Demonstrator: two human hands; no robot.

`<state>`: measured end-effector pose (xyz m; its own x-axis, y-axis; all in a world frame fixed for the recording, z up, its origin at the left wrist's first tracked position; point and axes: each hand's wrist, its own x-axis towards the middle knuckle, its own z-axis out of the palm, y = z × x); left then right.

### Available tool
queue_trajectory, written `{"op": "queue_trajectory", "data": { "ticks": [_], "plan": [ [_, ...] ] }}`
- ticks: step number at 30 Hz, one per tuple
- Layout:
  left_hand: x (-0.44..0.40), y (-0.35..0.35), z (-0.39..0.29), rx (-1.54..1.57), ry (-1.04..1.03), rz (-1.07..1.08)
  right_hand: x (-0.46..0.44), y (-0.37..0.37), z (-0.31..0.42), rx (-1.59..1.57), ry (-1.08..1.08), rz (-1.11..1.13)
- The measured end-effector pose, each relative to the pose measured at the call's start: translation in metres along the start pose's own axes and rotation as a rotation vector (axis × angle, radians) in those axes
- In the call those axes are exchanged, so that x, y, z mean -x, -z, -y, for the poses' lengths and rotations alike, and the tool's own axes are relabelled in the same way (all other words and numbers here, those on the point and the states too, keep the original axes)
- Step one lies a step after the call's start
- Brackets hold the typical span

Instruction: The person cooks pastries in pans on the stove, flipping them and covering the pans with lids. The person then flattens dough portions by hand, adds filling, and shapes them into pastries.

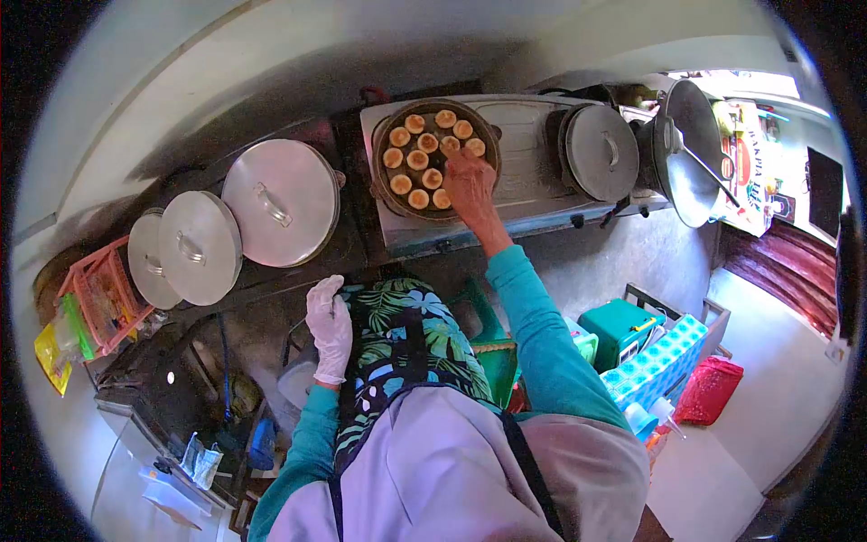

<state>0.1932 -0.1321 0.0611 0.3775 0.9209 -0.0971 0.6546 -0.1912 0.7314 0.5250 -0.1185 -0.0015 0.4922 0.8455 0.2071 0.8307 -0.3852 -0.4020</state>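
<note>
My right hand (pixel 471 185), bare, reaches over a round dark pan (pixel 379 172) on the stove. Its fingers are closed at a small round browned bun (pixel 450 144), though the fingertips partly cover the contact. Several similar buns (pixel 417 160) lie spaced apart in the pan, with golden-brown tops and pale sides. My left hand (pixel 329 332), in a thin whitish glove, is held low beside the patterned apron (pixel 406 334), away from the pan. Its fingers are curled closed, and whatever might be inside them is hidden.
Large metal lids (pixel 282 203) rest left of the pan. Another lidded pan (pixel 601 154) and a big wok (pixel 691 154) stand to the right. A pink basket (pixel 104 294) is at far left. A green box (pixel 619 330) and red bag (pixel 711 390) sit low on the right.
</note>
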Motion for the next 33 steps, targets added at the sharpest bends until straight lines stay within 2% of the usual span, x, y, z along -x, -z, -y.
{"op": "queue_trajectory", "data": {
  "ticks": [2,3,5,9,12,15,18,20,23,30,33],
  "plan": [
    [0.001,0.0,0.001,0.047,0.03,0.005,0.005,-0.003,0.004,-0.107,0.149,-0.006],
    [0.001,0.001,0.0,0.047,0.031,0.005,0.005,-0.006,0.005,-0.106,0.149,-0.005],
    [-0.001,0.0,-0.002,0.057,0.046,0.009,0.001,-0.013,0.006,-0.004,0.102,0.11],
    [0.002,0.002,-0.001,0.054,0.055,-0.004,0.003,-0.007,0.009,-0.075,0.017,0.14],
    [0.001,0.0,0.002,0.075,0.048,-0.007,0.007,-0.009,0.009,-0.088,0.015,0.123],
    [0.0,0.001,0.0,0.056,0.042,0.005,0.009,-0.003,0.02,-0.025,0.142,0.117],
    [-0.002,0.001,-0.002,0.039,0.03,0.007,0.007,-0.01,0.024,-0.072,0.108,0.119],
    [-0.002,0.002,-0.003,0.065,0.017,-0.005,0.006,-0.006,0.028,-0.029,0.086,0.012],
    [-0.001,0.004,-0.001,0.038,0.018,-0.007,0.011,0.006,0.033,-0.095,0.042,0.141],
    [-0.003,0.001,-0.002,0.075,0.014,-0.009,0.017,0.0,0.044,-0.132,-0.019,0.161],
    [-0.002,0.0,0.003,0.079,0.016,-0.013,0.013,-0.006,0.043,-0.119,-0.02,0.077]
  ]
}}
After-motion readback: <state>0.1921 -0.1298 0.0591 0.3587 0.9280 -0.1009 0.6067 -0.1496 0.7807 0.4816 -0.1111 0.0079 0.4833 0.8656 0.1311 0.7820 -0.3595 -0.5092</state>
